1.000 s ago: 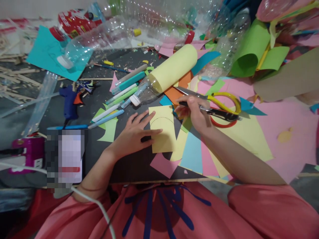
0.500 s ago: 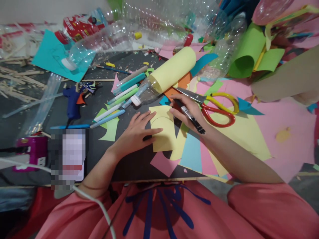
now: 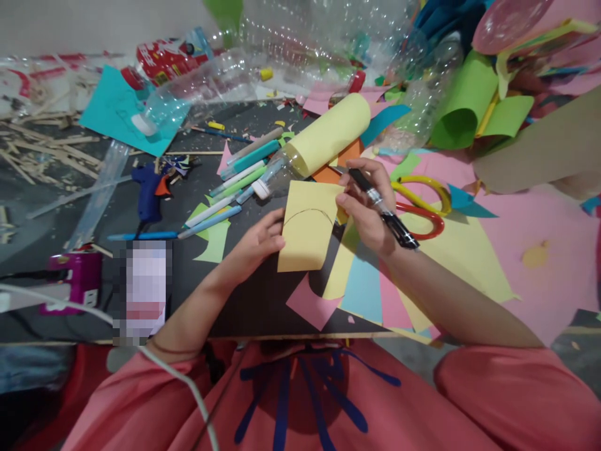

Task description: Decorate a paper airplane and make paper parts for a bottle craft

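Note:
Between my hands is a small piece of yellow paper (image 3: 307,241) with a curved dark line drawn across its upper half. My left hand (image 3: 260,241) grips its left edge, thumb in front and the other fingers partly behind. In my right hand (image 3: 370,210) lies a black marker (image 3: 387,216), slanting down towards the wrist. That hand's fingertips also meet the sheet's upper right edge. Just behind the right hand rest scissors with one yellow and one red handle (image 3: 422,232), their blades mostly hidden. A clear bottle wrapped in yellow paper (image 3: 331,134) lies beyond the sheet.
Several pens (image 3: 239,178) lie left of the bottle. A blue glue gun (image 3: 148,194), a phone (image 3: 148,282) and a purple box (image 3: 75,282) are at the left. Coloured paper sheets (image 3: 451,257) cover the right side. Clear plastic bottles (image 3: 206,78) crowd the back.
The yellow paper has come up off the table. My left hand went from lying spread on it to gripping its edge. My right hand shifted slightly right, still with the marker, now covering the scissor blades.

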### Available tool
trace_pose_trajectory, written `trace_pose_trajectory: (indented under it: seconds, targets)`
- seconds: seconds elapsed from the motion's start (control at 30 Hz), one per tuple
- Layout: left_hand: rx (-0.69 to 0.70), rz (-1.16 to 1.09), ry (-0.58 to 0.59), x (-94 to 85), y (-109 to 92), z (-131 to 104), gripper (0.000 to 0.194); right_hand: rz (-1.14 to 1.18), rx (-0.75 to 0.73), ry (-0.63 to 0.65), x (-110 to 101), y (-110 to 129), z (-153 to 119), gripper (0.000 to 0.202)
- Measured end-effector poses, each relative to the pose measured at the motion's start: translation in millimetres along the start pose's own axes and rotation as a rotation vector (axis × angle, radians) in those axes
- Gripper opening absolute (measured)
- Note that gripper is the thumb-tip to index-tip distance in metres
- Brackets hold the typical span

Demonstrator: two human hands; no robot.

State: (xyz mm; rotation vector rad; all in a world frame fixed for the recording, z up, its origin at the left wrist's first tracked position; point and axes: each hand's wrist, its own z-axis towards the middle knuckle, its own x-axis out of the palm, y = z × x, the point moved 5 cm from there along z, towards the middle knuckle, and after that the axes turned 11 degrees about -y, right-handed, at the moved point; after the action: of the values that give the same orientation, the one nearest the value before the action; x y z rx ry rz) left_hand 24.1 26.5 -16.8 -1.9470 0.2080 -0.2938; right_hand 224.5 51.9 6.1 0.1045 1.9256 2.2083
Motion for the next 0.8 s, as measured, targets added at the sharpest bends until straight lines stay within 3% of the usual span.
trace_pose_trajectory:
  seconds: [0.13,0.27,0.37,0.47,0.57,0.7,0.8]
  targets:
    - [-0.178,-0.127,-0.009,8.2,7,-3,0.067,0.038,-0.059,-0.01,2,3,-3,0.036]
    - [-0.24,-0.196,-0.204,-2.5,13,0,0.046,0.058,-0.091,0.034,4,-1,1,0.036]
    - [-0.195,-0.262,-0.341,-12.4,8,1,0.041,-0.153,-0.161,0.066,4,-6,5,0.03]
    - [-0.135,-0.306,-0.394,-16.2,1,1,0.04,-0.471,-0.339,0.281,14,-6,0,0.021]
    - [-0.114,-0.337,-0.417,-16.2,-3,0,0.044,-0.72,-0.471,0.506,20,-1,-10,0.035]
    - [-0.1,-0.351,-0.443,-14.1,-4,-3,0.042,-0.895,-0.498,0.518,-2,22,-8,0.024]
    - [-0.123,-0.37,-0.471,-11.3,-5,-7,0.038,-0.982,-0.445,0.362,-36,41,4,0.041]
